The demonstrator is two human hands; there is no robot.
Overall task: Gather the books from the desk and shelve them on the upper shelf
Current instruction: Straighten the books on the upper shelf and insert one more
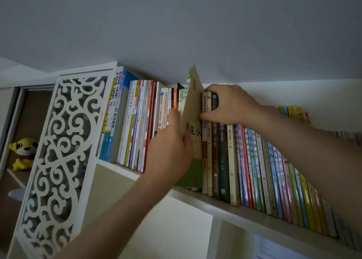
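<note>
The beige-green book (193, 125) stands tilted, half into a gap on the upper shelf (225, 205). The left hand (172, 147) grips its lower edge; the right hand (229, 104), at two o'clock, clasps neighbouring spines (215, 141), holding the gap. Shelving is under way; next, push it home. A yellow plush toy (23, 153) sits at nine o'clock beyond a white fretwork panel (58, 151).

Dim, flat indoor lighting with a cool grey cast; no direct source in view. The wall (176, 23) above the grips is evenly grey, without glare. Soft shadow lies under the shelf board (244, 209) below the grips. The cabinet recess (29, 111) far left of the grips is dark. Wide-angle distortion bends straight lines. Book spines (348, 239) right of the grips smear into blur at the frame edge. Central titles remain legible.
</note>
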